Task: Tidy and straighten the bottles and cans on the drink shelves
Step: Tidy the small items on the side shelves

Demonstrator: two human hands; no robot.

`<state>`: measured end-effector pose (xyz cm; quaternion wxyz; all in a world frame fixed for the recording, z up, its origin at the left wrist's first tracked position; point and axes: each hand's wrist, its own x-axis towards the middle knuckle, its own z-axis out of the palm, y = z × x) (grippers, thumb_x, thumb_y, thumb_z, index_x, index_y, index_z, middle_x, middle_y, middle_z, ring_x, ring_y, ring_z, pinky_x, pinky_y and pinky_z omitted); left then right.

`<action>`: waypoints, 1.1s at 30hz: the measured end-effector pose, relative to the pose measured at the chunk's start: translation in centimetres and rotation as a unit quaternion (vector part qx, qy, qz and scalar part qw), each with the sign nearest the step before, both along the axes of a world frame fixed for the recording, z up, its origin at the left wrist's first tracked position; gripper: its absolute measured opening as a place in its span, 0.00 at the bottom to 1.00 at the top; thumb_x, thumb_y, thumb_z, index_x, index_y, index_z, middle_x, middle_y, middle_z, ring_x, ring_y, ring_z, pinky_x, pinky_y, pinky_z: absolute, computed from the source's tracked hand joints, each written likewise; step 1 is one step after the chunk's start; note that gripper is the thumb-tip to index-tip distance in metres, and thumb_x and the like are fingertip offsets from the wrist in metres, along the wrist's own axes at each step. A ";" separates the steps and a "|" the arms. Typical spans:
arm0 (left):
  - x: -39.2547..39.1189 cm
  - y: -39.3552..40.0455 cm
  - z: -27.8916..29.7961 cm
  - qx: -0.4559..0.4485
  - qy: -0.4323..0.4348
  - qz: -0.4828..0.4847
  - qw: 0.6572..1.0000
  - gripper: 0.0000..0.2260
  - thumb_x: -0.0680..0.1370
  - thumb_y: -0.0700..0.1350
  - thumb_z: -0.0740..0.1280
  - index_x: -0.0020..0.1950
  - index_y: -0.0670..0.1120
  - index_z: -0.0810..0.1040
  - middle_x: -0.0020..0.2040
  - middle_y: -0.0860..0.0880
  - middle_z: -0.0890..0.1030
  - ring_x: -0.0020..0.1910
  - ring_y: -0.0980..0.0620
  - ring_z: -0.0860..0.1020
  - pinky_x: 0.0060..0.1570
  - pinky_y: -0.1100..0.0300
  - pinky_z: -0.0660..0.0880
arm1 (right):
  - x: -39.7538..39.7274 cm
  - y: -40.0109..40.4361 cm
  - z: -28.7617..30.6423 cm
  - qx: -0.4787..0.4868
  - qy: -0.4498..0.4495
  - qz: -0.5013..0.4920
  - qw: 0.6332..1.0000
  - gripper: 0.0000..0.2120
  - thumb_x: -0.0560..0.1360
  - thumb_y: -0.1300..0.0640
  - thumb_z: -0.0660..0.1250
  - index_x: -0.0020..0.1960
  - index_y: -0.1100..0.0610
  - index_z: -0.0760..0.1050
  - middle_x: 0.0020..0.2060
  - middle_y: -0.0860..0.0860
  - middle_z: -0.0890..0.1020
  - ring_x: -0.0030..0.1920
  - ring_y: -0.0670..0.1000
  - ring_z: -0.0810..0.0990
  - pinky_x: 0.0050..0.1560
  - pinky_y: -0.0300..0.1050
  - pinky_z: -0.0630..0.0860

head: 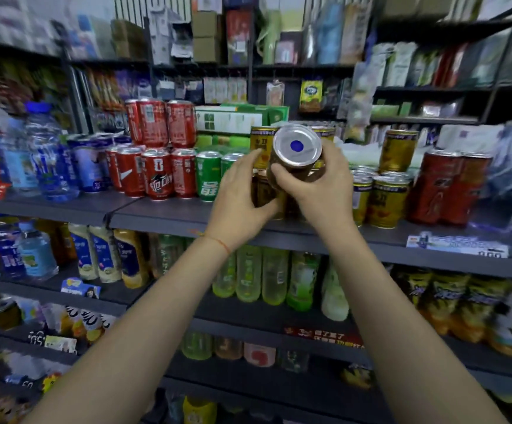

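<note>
I see my right hand (316, 179) gripping a gold can (294, 160), tilted so its silver end faces me, above the shelf's (163, 215) front edge. My left hand (239, 200) curls around a second gold can (262, 191), mostly hidden. Labels are blurred.

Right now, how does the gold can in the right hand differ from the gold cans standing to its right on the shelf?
The held gold can is tipped, its silver end facing the camera; the shelf gold cans stand upright. The right hand grips the first; nothing touches the others. Both have gold bodies.
</note>
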<state>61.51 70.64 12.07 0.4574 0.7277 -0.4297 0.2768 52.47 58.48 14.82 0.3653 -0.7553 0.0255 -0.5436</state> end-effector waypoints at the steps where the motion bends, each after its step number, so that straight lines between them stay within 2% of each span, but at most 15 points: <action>1: 0.2 -0.8 0.4 0.021 -0.009 0.018 1.000 0.35 0.71 0.51 0.72 0.76 0.47 0.63 0.74 0.47 0.68 0.73 0.47 0.64 0.72 0.46 0.63 | -0.2 -1.1 1.0 0.002 0.003 -0.016 1.000 0.22 0.67 0.43 0.76 0.57 0.50 0.76 0.52 0.47 0.80 0.53 0.45 0.76 0.51 0.36 0.72; 4: 0.3 -3.6 1.5 0.090 -0.052 0.075 0.992 0.34 0.75 0.53 0.68 0.78 0.50 0.58 0.79 0.48 0.57 0.79 0.47 0.53 0.76 0.45 0.54 | -0.7 -4.6 3.4 0.025 0.021 -0.054 0.998 0.17 0.69 0.44 0.76 0.53 0.48 0.75 0.48 0.45 0.79 0.49 0.43 0.76 0.48 0.37 0.70; 6: 0.4 -5.5 2.3 0.123 -0.091 0.105 0.983 0.34 0.76 0.55 0.66 0.79 0.53 0.56 0.81 0.50 0.51 0.80 0.47 0.47 0.76 0.44 0.50 | -0.5 -7.0 4.4 0.063 0.036 -0.073 0.995 0.19 0.69 0.43 0.75 0.55 0.49 0.76 0.47 0.44 0.80 0.49 0.44 0.77 0.48 0.39 0.72; 10: 1.0 -8.6 3.7 0.157 -0.141 0.150 0.966 0.36 0.77 0.57 0.64 0.80 0.52 0.51 0.81 0.49 0.48 0.80 0.46 0.44 0.76 0.44 0.48 | 0.9 -10.9 5.5 0.098 0.065 -0.112 0.987 0.24 0.67 0.40 0.75 0.56 0.53 0.77 0.50 0.47 0.82 0.51 0.49 0.79 0.51 0.46 0.76; 13: 1.8 -10.1 4.6 0.157 -0.158 0.191 0.956 0.35 0.77 0.57 0.63 0.80 0.50 0.53 0.81 0.47 0.51 0.80 0.45 0.47 0.76 0.43 0.49 | 2.2 -12.9 6.4 0.104 0.081 -0.115 0.985 0.26 0.67 0.41 0.77 0.58 0.54 0.76 0.51 0.48 0.81 0.52 0.49 0.78 0.53 0.45 0.76; 15: 2.4 -10.7 4.6 0.159 -0.138 0.203 0.956 0.34 0.77 0.57 0.63 0.79 0.48 0.54 0.79 0.44 0.59 0.78 0.44 0.55 0.75 0.44 0.52 | 3.2 -14.0 6.7 0.100 0.104 -0.111 0.983 0.28 0.67 0.41 0.77 0.61 0.55 0.76 0.53 0.48 0.80 0.53 0.49 0.77 0.53 0.44 0.74; 17: 2.7 -11.0 3.9 0.157 -0.113 0.208 0.959 0.33 0.77 0.57 0.62 0.79 0.47 0.56 0.71 0.43 0.68 0.71 0.43 0.66 0.72 0.46 0.59 | 4.2 -14.9 6.9 0.101 0.126 -0.109 0.981 0.31 0.66 0.40 0.77 0.62 0.56 0.76 0.56 0.51 0.81 0.56 0.52 0.78 0.56 0.49 0.77; 19: 2.9 -11.0 2.9 0.143 -0.105 0.221 0.959 0.32 0.78 0.57 0.59 0.79 0.47 0.56 0.64 0.44 0.72 0.63 0.44 0.71 0.66 0.48 0.64 | 5.1 -15.6 7.1 0.101 0.160 -0.110 0.976 0.32 0.67 0.41 0.77 0.63 0.56 0.74 0.57 0.52 0.80 0.57 0.55 0.79 0.57 0.52 0.78; 24: 3.2 -11.2 2.4 0.141 -0.106 0.238 0.955 0.31 0.79 0.58 0.57 0.79 0.48 0.56 0.63 0.44 0.72 0.61 0.45 0.71 0.63 0.48 0.66 | 6.7 -16.9 7.1 0.110 0.262 -0.133 0.949 0.38 0.66 0.36 0.76 0.65 0.59 0.71 0.56 0.51 0.79 0.53 0.57 0.81 0.51 0.56 0.82; 26: 3.2 -11.2 2.4 0.145 -0.105 0.240 0.954 0.31 0.79 0.58 0.56 0.79 0.48 0.56 0.63 0.44 0.72 0.61 0.45 0.71 0.62 0.47 0.67 | 7.1 -17.2 7.1 0.114 0.281 -0.145 0.942 0.39 0.66 0.35 0.75 0.64 0.60 0.71 0.55 0.54 0.80 0.49 0.58 0.83 0.49 0.56 0.82; 28: 3.2 -11.3 2.3 0.148 -0.102 0.240 0.954 0.31 0.79 0.58 0.56 0.79 0.48 0.55 0.63 0.44 0.72 0.61 0.44 0.71 0.62 0.47 0.67 | 7.3 -17.1 7.2 0.108 0.295 -0.156 0.937 0.41 0.67 0.35 0.74 0.68 0.62 0.68 0.54 0.57 0.81 0.48 0.58 0.84 0.48 0.56 0.82; 31: 3.3 -11.3 2.3 0.150 -0.100 0.241 0.954 0.31 0.79 0.58 0.56 0.79 0.48 0.55 0.62 0.44 0.72 0.61 0.44 0.71 0.62 0.47 0.68 | 7.4 -17.1 7.3 0.094 0.314 -0.166 0.930 0.40 0.69 0.41 0.76 0.71 0.62 0.65 0.58 0.58 0.80 0.52 0.58 0.83 0.50 0.54 0.82; 33: 3.3 -11.3 2.3 0.149 -0.103 0.241 0.954 0.31 0.79 0.58 0.56 0.79 0.48 0.55 0.61 0.44 0.72 0.59 0.45 0.72 0.60 0.47 0.68 | 7.5 -17.1 7.1 0.093 0.319 -0.159 0.930 0.38 0.70 0.48 0.77 0.71 0.61 0.65 0.62 0.58 0.78 0.58 0.59 0.80 0.54 0.55 0.81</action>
